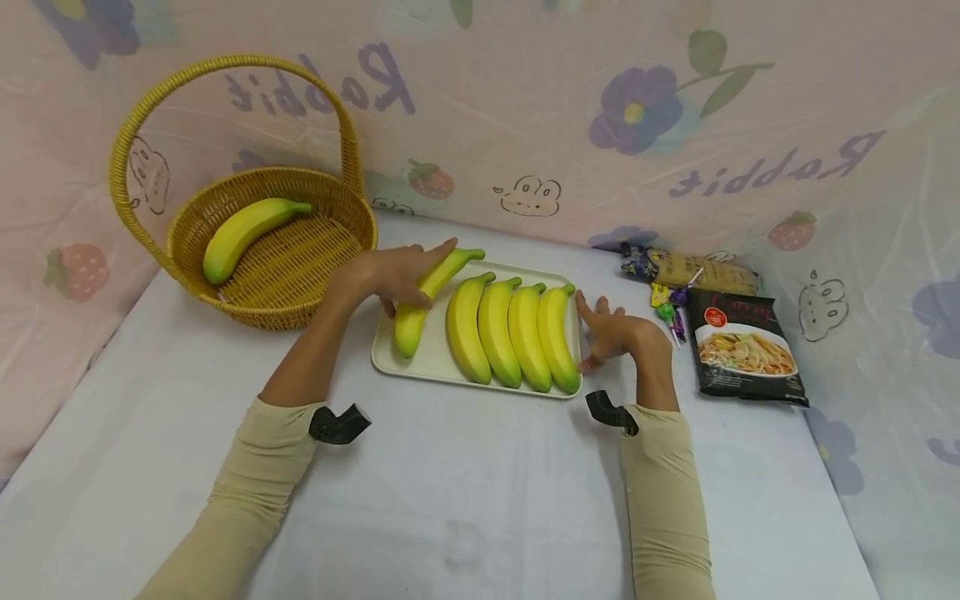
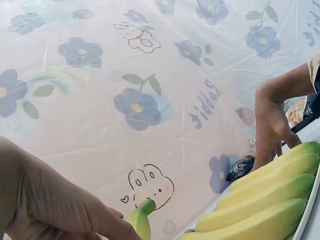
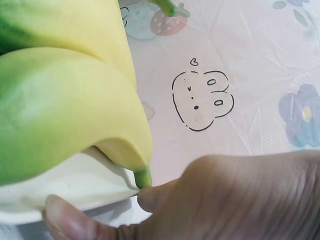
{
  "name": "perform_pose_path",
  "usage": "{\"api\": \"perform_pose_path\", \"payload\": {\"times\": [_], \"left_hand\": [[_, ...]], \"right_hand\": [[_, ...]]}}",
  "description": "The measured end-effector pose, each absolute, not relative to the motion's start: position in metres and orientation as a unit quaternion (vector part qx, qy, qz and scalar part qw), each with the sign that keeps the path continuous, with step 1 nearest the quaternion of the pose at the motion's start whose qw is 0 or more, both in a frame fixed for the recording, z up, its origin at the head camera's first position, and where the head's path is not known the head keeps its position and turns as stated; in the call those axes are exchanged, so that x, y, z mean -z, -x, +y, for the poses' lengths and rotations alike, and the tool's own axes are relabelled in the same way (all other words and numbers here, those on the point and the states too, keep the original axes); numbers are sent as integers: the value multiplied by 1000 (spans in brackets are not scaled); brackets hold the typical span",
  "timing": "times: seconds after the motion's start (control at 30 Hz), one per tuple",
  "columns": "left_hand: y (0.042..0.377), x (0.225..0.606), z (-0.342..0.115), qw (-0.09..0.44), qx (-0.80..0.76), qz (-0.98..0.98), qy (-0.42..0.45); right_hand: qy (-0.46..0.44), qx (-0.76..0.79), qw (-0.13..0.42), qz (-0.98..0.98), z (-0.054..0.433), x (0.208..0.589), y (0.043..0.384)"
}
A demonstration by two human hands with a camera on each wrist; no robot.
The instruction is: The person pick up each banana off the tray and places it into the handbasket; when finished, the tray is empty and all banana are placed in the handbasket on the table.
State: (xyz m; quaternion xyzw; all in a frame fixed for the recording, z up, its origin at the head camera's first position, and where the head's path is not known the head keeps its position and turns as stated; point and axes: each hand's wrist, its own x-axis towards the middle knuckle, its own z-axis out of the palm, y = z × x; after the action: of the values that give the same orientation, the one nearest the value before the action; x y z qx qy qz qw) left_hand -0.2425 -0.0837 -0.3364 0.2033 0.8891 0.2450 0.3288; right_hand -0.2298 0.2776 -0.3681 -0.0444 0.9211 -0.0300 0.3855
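Observation:
My left hand [image 1: 397,275] grips a yellow banana [image 1: 410,327] with a green tip, held slanted over the left end of a white tray [image 1: 431,373]. In the left wrist view only the stem end of that banana [image 2: 143,216] shows beyond the fingers. Several more bananas [image 1: 531,333] lie side by side on the tray's right part. My right hand [image 1: 611,332] is at the tray's right edge, fingers spread. The right wrist view has its thumb and a fingertip [image 3: 150,199] against the rim, close to a banana stem [image 3: 143,177].
A wicker basket [image 1: 322,250] with a tall handle stands at the back left, holding one banana [image 1: 247,237]. To the right lie a black noodle packet [image 1: 746,346], a tan packet [image 1: 701,271] and small wrapped sweets [image 1: 666,312]. A printed curtain [image 1: 480,125] hangs behind the table.

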Motion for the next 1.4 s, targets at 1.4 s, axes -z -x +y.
{"api": "perform_pose_path", "payload": {"times": [1.4], "left_hand": [[224,296,-101,21,-253,938,-235]], "right_hand": [[49,20,388,920,276,369,230]]}}
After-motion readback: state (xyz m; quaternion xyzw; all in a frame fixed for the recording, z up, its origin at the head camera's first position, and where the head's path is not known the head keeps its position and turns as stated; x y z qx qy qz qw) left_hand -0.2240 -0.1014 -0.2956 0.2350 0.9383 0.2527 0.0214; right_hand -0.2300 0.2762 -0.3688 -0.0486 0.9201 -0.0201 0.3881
